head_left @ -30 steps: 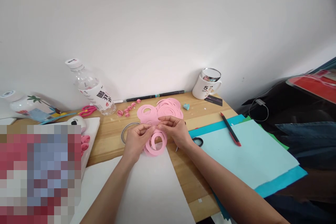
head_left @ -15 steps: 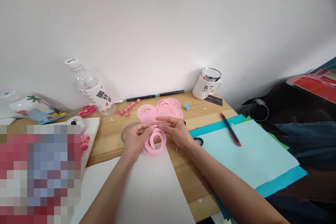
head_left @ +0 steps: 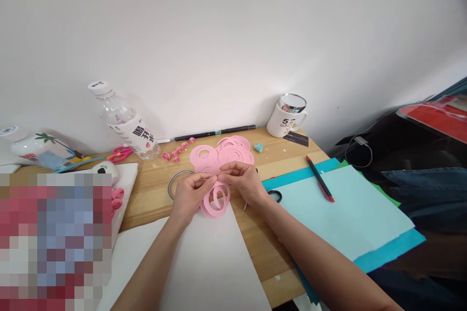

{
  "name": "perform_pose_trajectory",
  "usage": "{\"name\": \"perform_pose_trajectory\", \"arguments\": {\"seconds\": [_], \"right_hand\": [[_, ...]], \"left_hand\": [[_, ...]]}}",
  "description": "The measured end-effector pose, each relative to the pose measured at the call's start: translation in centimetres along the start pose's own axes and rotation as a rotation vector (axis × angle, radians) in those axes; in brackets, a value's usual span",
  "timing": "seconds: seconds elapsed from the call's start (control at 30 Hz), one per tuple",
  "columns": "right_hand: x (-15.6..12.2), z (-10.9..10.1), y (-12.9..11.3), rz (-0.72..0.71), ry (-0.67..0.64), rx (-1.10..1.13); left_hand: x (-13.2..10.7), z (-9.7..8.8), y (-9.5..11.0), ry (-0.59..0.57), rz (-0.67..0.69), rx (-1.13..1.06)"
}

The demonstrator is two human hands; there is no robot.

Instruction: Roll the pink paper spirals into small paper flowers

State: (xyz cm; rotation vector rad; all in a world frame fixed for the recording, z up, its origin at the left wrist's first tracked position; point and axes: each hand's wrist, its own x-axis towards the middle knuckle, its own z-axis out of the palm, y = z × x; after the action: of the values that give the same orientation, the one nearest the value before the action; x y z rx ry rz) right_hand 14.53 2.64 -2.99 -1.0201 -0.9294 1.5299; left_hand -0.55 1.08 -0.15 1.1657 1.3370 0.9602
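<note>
- While both hands pinch at one spot, a pink paper spiral (head_left: 214,213) sits between them, its loops spreading toward the viewer just below the fingertips.
- Left hand (head_left: 190,198): thumb and forefinger closed on the upper edge of the spiral, from the left side.
- Right hand (head_left: 245,183): closed on the same edge from the right, its fingertips nearly meeting the left ones (whether they touch is too small to tell).
- Just beyond the fingertips lies a pile of pink cut circles (head_left: 235,146), overlapping too much to count.
- Under the lower loops and the left forearm spreads a white sheet (head_left: 213,262); past its right edge, wood of the bench (head_left: 255,238) shows as a strip running below the right forearm.
- Close by the hands: one grey ring (head_left: 170,187) beside the left, and one pair of dark-handled scissors (head_left: 280,197) partly hidden by the right wrist.
- Farther back: about six small pink rolls (head_left: 176,154), one teal curl (head_left: 259,147), one white mug (head_left: 280,124), one dark card (head_left: 297,139).
- Left side: two bottles, one tall (head_left: 134,129), one squat (head_left: 45,148), and one pair of pink scissors (head_left: 120,154).
- Right side: one black-and-red pen (head_left: 320,180) on a pale blue sheet (head_left: 350,218), which reaches beyond the bench's right edge.
</note>
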Motion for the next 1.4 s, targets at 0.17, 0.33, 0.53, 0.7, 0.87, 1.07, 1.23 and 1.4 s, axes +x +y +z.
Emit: {"name": "perform_pose_trajectory", "arguments": {"seconds": [0.17, 0.33, 0.53, 0.7, 0.87, 1.07, 1.23, 1.4], "right_hand": [[0.03, -0.05, 0.26, -0.034, -0.047, -0.025], [0.13, -0.33, 0.41, -0.028, -0.073, -0.032], [0.32, -0.50, 0.41, -0.075, -0.081, -0.053], [0.46, -0.47, 0.44, -0.114, -0.015, -0.010], [0.55, -0.60, 0.65, -0.083, -0.021, 0.012], [0.52, -0.56, 0.70, -0.081, -0.035, 0.047], [0.44, -0.50, 0.54, -0.074, -0.048, 0.035], [0.27, -0.51, 0.30, -0.068, -0.047, -0.021]], "left_hand": [[0.14, -0.11, -0.11, 0.010, 0.032, 0.028], [0.10, -0.12, 0.04, 0.012, 0.037, 0.034], [0.24, -0.26, -0.11, 0.045, 0.052, 0.018], [0.34, -0.34, -0.29, 0.034, 0.007, 0.009], [0.34, -0.40, -0.27, 0.046, 0.059, 0.050], [0.15, -0.37, -0.12, -0.006, 0.028, 0.025], [0.27, -0.30, -0.20, 0.029, 0.014, 0.013], [0.43, -0.34, -0.49, 0.056, -0.001, 0.023]]}}
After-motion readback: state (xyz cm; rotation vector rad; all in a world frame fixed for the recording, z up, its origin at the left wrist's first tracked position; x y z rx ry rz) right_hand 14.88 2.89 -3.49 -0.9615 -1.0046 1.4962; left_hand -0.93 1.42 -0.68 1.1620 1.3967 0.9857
